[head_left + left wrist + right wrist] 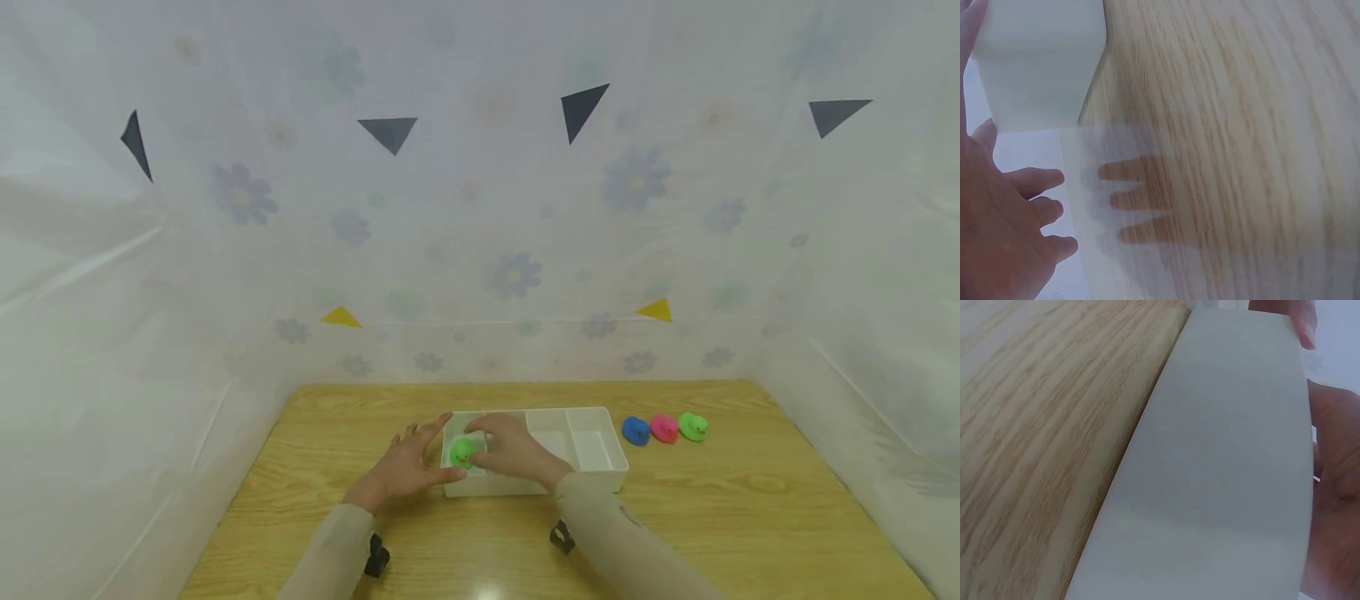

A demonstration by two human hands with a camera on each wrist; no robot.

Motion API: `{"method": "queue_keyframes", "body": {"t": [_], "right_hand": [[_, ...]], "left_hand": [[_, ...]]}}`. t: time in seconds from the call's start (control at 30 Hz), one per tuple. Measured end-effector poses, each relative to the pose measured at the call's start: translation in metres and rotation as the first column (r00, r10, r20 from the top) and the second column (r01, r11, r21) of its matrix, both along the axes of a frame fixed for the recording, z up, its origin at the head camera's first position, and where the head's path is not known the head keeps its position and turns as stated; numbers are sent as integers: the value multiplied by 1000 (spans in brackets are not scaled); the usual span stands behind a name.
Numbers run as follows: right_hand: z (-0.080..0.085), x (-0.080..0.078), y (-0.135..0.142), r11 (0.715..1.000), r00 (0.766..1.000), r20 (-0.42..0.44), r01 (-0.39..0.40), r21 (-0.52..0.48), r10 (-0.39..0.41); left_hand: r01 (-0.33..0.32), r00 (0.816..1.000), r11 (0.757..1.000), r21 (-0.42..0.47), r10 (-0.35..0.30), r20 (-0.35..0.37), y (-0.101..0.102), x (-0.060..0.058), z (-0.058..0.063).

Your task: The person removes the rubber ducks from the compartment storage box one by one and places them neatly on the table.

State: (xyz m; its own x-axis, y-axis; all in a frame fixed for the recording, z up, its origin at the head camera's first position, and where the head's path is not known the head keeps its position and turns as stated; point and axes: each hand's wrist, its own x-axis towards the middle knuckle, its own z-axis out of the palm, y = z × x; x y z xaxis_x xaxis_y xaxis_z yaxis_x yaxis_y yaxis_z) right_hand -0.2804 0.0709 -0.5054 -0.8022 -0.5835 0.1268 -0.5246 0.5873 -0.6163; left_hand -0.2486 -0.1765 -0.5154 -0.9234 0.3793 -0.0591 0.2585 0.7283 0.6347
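Note:
A long white divided tray (611,478) stands on the wooden table. In its leftmost compartment sits a green toy duck (461,452). My left hand (405,465) spans the tray's left end with fingers spread, the index finger by the back corner and the thumb at the front corner. Over the tray is my right hand (513,447), its thumb and fingers parted just right of the duck; whether they touch it is hard to tell. The left wrist view shows spread fingers beside the tray's end (1041,75). In the right wrist view the tray's side (1210,456) hides part of the right hand.
Right of the tray, a blue duck (636,431), a pink duck (664,428) and another green duck (693,427) stand in a row on the table (720,517). White flowered sheeting (480,208) rises behind the table and at both sides.

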Motion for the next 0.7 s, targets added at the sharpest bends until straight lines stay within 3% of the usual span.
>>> {"method": "queue_keyframes", "body": {"t": [0.33,0.7], "right_hand": [[-6,-11,-11,990,995,-92,-29,136,42],[3,-7,-17,973,996,-85,-15,230,36]], "left_hand": [[13,1000,1000,4,-13,0,-1,-1,-2],[12,1000,1000,-8,-12,-1,-1,-1,-3]]}}
